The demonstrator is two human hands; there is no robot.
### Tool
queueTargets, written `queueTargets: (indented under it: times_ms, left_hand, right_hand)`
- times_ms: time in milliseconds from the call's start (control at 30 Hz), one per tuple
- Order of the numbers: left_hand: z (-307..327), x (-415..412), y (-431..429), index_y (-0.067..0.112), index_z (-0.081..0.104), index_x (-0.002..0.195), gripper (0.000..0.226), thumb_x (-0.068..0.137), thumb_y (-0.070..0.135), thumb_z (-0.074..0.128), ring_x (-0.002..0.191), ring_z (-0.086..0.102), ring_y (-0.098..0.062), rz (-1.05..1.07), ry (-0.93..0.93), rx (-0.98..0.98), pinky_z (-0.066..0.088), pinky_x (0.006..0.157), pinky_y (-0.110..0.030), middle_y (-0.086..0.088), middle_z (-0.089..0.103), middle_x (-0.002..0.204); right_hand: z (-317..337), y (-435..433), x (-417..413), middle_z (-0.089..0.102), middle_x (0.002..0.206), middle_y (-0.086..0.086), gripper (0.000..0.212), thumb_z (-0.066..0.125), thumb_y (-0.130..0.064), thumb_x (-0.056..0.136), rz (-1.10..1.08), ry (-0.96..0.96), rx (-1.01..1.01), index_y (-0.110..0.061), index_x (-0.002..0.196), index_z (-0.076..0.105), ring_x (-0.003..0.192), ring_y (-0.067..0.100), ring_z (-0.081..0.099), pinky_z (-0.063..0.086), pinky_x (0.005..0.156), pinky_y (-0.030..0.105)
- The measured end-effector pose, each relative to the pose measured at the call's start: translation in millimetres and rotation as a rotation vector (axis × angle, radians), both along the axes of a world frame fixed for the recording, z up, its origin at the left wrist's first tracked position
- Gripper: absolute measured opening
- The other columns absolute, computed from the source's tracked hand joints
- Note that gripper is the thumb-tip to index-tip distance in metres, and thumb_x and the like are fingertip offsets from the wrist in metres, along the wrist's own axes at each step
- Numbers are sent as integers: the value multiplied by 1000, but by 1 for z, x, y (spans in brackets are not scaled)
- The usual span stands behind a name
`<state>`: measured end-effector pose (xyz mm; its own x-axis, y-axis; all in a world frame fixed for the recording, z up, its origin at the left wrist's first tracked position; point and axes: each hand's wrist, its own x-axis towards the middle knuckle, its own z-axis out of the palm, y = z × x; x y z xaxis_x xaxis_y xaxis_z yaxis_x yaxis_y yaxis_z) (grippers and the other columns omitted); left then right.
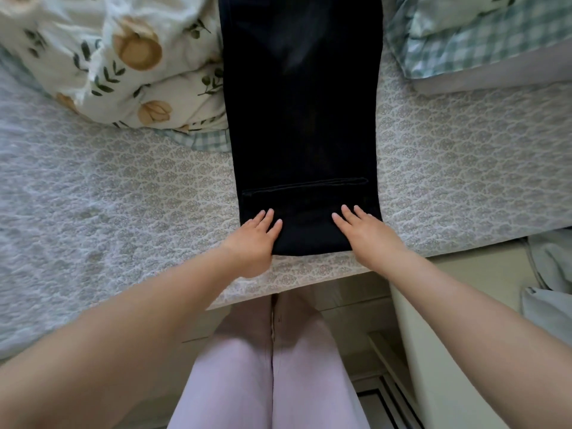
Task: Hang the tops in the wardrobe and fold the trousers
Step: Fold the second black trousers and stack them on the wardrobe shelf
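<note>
A pair of dark trousers lies flat and lengthwise on the bed, running from the near edge to the top of the view. A hem or fold line crosses the cloth just beyond my fingers. My left hand presses flat on the near left corner of the trousers, fingers straight. My right hand presses flat on the near right corner in the same way. Neither hand grips the cloth.
The bed has a pale patterned cover. A floral duvet is bunched at the back left against the trousers. A checked pillow lies at the back right. Pale furniture and cloth stand to my right.
</note>
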<state>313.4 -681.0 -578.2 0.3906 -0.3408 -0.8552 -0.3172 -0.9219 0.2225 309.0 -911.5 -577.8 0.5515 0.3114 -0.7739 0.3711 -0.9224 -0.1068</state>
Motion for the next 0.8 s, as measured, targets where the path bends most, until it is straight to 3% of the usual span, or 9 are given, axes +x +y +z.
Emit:
queueTargets:
  times_ms: [200, 300, 367, 433, 500, 567, 667, 733, 800]
  left_hand:
    - [27, 7, -9, 18, -1, 152, 63, 97, 10, 28, 147, -4, -23, -67, 252, 26, 10, 118, -37, -8, -10, 159]
    - [33, -15, -19, 14, 30, 148, 53, 95, 9, 33, 136, 34, -28, 46, 403, 21, 30, 110, -32, -14, 27, 154]
    - [34, -36, -23, 13, 51, 133, 45, 89, 9, 42, 102, 56, -25, 66, 484, 33, 46, 89, -32, -15, 57, 128]
    - [34, -52, -26, 13, 56, 127, 41, 87, 13, 50, 93, 55, -24, 39, 551, 66, 48, 84, -33, -13, 62, 120]
    - [34, -55, -29, 12, 56, 128, 39, 89, 18, 53, 103, 56, -26, 31, 583, 87, 45, 88, -32, -12, 59, 124]
    - [35, -46, -29, 10, 55, 128, 40, 91, 22, 56, 104, 55, -25, 61, 572, 101, 45, 91, -33, -11, 58, 123]
    - [36, -12, -18, 8, 61, 120, 35, 88, 22, 61, 96, 57, -22, 250, 539, 71, 48, 86, -34, -5, 59, 107]
    - [37, 17, -6, 11, 62, 114, 28, 87, 16, 63, 96, 60, -22, 529, 531, 8, 51, 79, -30, -4, 61, 104]
    - [34, 41, 5, 15, 60, 118, 33, 86, 16, 66, 99, 61, -22, 766, 397, -85, 51, 77, -29, -5, 62, 108]
  right_hand:
    - [33, -4, -12, -1, 159, 4, 76, 34, 9, 88, -9, 212, -22, -20, 152, 4, 146, 25, 8, 32, 111, 37]
    - [41, -6, -31, 5, 159, 4, 74, 33, 6, 88, 12, 392, -68, -21, 152, 9, 144, 25, 16, 25, 114, 34]
    - [45, -8, -47, 15, 158, 4, 69, 34, 2, 89, -13, 544, -104, -23, 151, 18, 143, 25, 21, 25, 113, 31]
    - [47, -10, -60, 30, 153, 5, 65, 37, -2, 88, -70, 653, -128, -25, 148, 27, 138, 25, 32, 31, 111, 30]
    - [54, -9, -62, 45, 142, 5, 59, 37, -3, 87, -122, 703, -122, -24, 143, 39, 127, 24, 47, 40, 102, 28]
    - [67, -7, -50, 61, 117, 2, 51, 36, -2, 88, -171, 712, -97, -21, 132, 51, 100, 18, 61, 45, 81, 23]
    - [75, -14, -13, 57, 78, -5, 35, 44, -2, 85, -246, 648, -46, -19, 111, 62, 67, 8, 61, 41, 49, 13]
    - [73, -23, 12, 50, 68, -8, 20, 57, -5, 82, -353, 534, 14, -24, 87, 62, 75, 14, 56, 34, 45, 13]
    - [60, -37, 31, 57, 75, -5, 16, 65, -11, 81, -564, 315, 173, -25, 89, 64, 85, 17, 56, 37, 55, 11]
